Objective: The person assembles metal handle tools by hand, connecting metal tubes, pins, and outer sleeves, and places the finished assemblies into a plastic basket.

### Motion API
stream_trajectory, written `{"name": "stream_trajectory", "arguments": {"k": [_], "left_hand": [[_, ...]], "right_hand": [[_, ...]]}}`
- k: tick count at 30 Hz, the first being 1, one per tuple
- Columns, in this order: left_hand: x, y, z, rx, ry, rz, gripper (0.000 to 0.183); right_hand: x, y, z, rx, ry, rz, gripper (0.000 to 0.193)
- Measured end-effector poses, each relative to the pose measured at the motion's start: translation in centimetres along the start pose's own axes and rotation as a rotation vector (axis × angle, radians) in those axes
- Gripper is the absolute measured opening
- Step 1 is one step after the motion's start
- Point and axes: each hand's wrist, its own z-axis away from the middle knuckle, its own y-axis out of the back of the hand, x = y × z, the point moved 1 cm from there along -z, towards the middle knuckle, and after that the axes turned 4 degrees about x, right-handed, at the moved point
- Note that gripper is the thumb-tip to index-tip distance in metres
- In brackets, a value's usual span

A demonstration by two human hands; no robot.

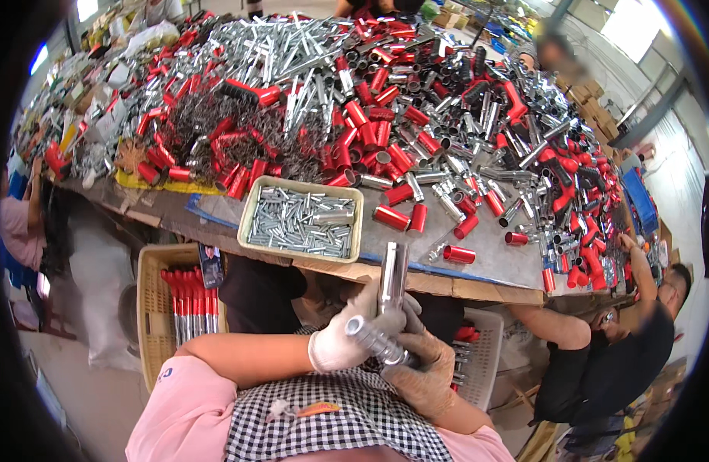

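In front of my apron, both gloved hands are close together around shiny metal parts. My left hand (pixel 341 337) is closed on an upright chrome tube (pixel 394 273), which rises above the fingers with its rounded end up. A second part, a tilted chrome tube fitting (pixel 374 339), crosses below it, one end pointing up and left. My right hand (pixel 429 375) is closed around that fitting's lower end. The two parts cross between my hands; whether they touch is hidden. Just beyond, on the table edge, a cream tray (pixel 294 255) holds many small metal pins.
The table is heaped with red sleeves (pixel 391 218), chrome tubes and thin metal rods (pixel 281 46). Below it, a yellow basket (pixel 146 308) contains red-handled tools (pixel 189 300), with a phone (pixel 211 266) at its rim. A white basket (pixel 488 356) stands right. A co-worker (pixel 624 362) reaches in at right.
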Motion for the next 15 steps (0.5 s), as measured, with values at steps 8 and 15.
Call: {"name": "stream_trajectory", "arguments": {"k": [8,15], "left_hand": [[4.5,5.2,0.6,-0.13,0.244,-0.009,0.033],[5.7,7.6,1.4,0.053,0.029,-0.025,0.025]], "right_hand": [[-1.4,0.7,-1.8,-0.105,-0.122,0.162,0.043],[-1.0,0.3,-3.6,-0.232,-0.26,0.172,0.044]]}}
